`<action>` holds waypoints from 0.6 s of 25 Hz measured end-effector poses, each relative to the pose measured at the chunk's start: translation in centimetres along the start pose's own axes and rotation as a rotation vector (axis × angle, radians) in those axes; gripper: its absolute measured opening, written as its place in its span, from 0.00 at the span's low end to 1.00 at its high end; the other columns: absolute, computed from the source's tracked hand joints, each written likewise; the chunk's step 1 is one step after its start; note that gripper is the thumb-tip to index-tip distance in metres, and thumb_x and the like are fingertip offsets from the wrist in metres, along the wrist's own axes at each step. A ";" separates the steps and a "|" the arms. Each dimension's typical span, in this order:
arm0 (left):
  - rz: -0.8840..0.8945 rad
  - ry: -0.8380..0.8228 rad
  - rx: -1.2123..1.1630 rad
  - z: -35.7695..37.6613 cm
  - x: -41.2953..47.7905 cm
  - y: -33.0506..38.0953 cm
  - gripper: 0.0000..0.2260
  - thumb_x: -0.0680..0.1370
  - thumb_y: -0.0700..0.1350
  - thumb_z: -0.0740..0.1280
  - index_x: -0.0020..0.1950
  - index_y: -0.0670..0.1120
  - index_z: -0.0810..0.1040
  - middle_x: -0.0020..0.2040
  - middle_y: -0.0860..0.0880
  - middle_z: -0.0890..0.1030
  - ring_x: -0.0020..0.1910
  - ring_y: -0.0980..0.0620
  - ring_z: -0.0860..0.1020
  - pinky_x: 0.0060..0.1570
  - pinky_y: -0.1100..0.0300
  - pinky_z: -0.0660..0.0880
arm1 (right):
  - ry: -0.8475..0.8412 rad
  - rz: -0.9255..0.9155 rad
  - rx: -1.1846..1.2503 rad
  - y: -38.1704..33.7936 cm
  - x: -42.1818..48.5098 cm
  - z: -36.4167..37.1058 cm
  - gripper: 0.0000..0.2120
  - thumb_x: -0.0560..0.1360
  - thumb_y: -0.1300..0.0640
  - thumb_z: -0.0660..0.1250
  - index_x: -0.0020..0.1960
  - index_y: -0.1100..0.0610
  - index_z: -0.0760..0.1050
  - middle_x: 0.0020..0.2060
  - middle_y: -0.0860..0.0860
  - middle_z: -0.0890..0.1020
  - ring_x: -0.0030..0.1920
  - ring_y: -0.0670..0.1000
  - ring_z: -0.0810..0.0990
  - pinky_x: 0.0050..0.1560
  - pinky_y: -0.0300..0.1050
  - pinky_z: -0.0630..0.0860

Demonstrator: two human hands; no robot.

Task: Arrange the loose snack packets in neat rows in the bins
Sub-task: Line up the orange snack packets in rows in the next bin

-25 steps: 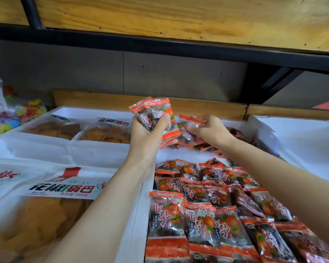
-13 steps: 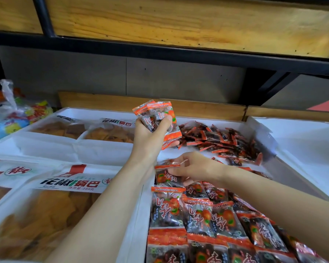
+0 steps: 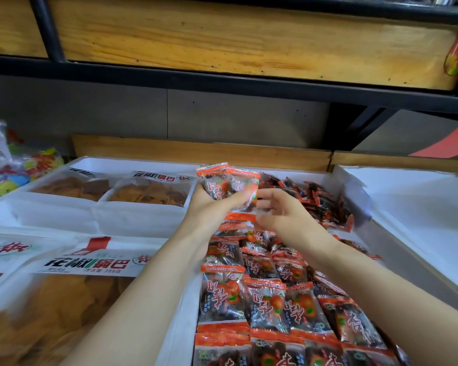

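left hand: bare, nothing worn | right hand: bare too | left forearm: uncovered to frame edge | right forearm: same | nails: too blurred to tell

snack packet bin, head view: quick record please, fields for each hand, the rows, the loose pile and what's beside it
left: the left hand grips a bunch of packets above the bin
right: the right hand has its fingertips at the bunch's lower edge; the grip is too blurred to judge
rows: tidy rows fill the bin's near end
loose pile: loose packets lie heaped at the far end
beside: large crisp bags lie to the left
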State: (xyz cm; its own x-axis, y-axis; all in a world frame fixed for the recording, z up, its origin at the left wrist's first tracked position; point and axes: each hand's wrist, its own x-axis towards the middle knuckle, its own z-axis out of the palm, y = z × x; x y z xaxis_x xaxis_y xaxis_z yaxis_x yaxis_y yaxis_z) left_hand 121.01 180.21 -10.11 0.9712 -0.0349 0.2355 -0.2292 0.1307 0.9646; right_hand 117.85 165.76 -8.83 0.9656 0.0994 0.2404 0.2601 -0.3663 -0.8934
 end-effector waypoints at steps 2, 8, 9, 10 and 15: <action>-0.004 -0.055 0.031 0.0 -0.1 -0.2 0.29 0.60 0.54 0.82 0.59 0.49 0.80 0.51 0.49 0.85 0.51 0.48 0.83 0.46 0.51 0.81 | -0.018 -0.004 0.024 0.2 -0.8 -0.3 0.17 0.76 0.60 0.66 0.63 0.52 0.69 0.54 0.47 0.76 0.51 0.47 0.79 0.50 0.39 0.76; -0.053 -0.187 0.050 1.0 -1.3 -0.4 0.12 0.77 0.53 0.68 0.59 0.52 0.79 0.54 0.51 0.84 0.48 0.51 0.84 0.36 0.58 0.80 | 0.001 0.007 0.187 0.9 -1.2 -1.3 0.10 0.77 0.50 0.64 0.51 0.55 0.78 0.44 0.49 0.81 0.45 0.45 0.81 0.51 0.40 0.79; -0.053 -0.171 0.043 0.9 -1.2 -0.5 0.15 0.77 0.54 0.68 0.62 0.52 0.77 0.57 0.51 0.83 0.47 0.51 0.84 0.36 0.58 0.80 | 0.018 0.020 0.229 1.1 -1.1 -1.5 0.09 0.77 0.51 0.64 0.50 0.56 0.77 0.43 0.49 0.80 0.42 0.44 0.81 0.48 0.40 0.80; -0.054 -0.145 0.041 0.9 -1.1 -0.6 0.17 0.77 0.54 0.68 0.64 0.52 0.76 0.59 0.50 0.82 0.45 0.50 0.85 0.35 0.57 0.80 | 0.050 0.032 0.285 1.1 -1.1 -1.7 0.09 0.78 0.52 0.64 0.51 0.57 0.76 0.42 0.50 0.79 0.39 0.44 0.81 0.45 0.40 0.81; 0.009 0.022 0.000 0.3 -0.5 -0.6 0.12 0.79 0.50 0.67 0.60 0.48 0.77 0.45 0.50 0.84 0.39 0.50 0.84 0.42 0.52 0.82 | 0.100 -0.032 -0.123 2.1 -1.0 -3.9 0.10 0.74 0.58 0.69 0.53 0.53 0.71 0.40 0.48 0.79 0.32 0.45 0.81 0.30 0.29 0.72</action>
State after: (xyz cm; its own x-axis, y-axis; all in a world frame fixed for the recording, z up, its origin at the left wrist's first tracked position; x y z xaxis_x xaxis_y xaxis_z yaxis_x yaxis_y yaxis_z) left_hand 120.61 179.84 -10.80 0.9704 -0.0120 0.2413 -0.2377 0.1307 0.9625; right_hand 117.46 161.28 -9.43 0.9503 0.0226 0.3104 0.2833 -0.4754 -0.8329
